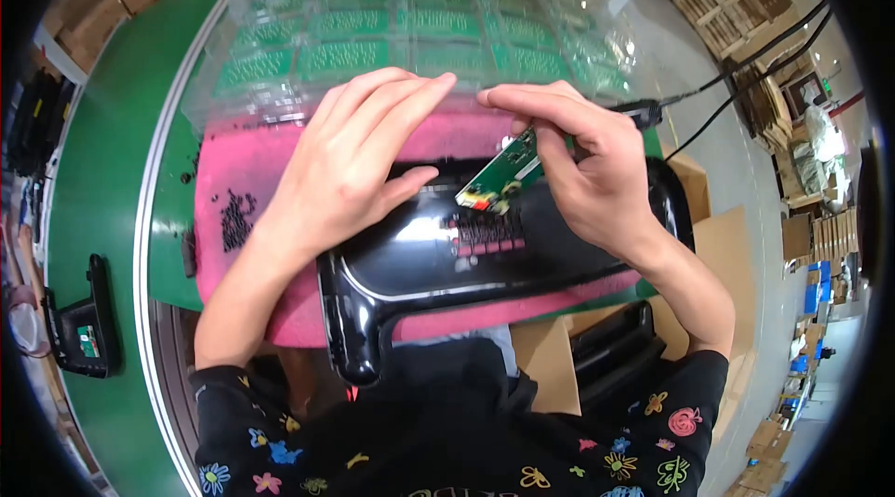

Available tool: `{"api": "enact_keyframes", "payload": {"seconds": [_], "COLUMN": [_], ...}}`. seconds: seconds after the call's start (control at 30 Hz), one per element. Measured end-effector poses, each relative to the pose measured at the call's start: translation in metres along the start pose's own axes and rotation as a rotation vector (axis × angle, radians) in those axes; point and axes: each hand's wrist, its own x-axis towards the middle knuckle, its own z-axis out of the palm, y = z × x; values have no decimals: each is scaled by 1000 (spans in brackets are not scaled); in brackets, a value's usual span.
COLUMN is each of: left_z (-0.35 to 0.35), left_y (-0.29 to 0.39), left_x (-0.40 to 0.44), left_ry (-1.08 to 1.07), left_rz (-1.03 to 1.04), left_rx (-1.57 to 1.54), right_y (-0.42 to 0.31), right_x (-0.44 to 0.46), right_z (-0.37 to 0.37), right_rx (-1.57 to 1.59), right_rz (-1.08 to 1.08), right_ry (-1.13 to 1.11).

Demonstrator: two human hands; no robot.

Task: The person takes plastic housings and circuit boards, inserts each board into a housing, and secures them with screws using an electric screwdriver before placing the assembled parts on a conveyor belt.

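My right hand (601,171) pinches a green circuit board (506,169) between thumb and fingers, tilted, with red and yellow parts at its lower end. Beneath it lies a glossy black plastic housing (419,278), with a slotted patch in its middle through which pink shows. Over the housing's left half, my left hand (350,157) is open, fingers stretched and thumb apart, holding nothing. The housing rests on a pink mat (224,157). Whether the left thumb touches the housing, I cannot tell.
Behind the mat, clear plastic trays (298,91) hold many green boards. Small black pieces, perhaps screws, form a pile (236,217) at left. A black cable (709,82) comes in from the right. Cardboard boxes (545,362) stand below; another housing (89,334) lies on the green surface left.
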Motion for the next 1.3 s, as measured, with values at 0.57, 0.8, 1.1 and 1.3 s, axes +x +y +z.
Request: {"api": "enact_keyframes", "payload": {"seconds": [0.57,0.8,1.1,1.3], "left_z": [19,13,10,13], "left_y": [25,17,20,21], "left_x": [-18,-17,-14,-12], "left_ry": [-438,-372,-264,-127], "left_rz": [-161,-241,-545,-587], "left_rx": [-860,-895,-916,-992], "right_y": [-12,-4,-1,-1], "right_x": [-31,-33,-57,-67], "right_z": [4,-12,-9,-15], "right_rx": [214,-289,-483,-123], "right_rz": [-35,-186,-6,332], "right_ry": [152,27,81,92]}}
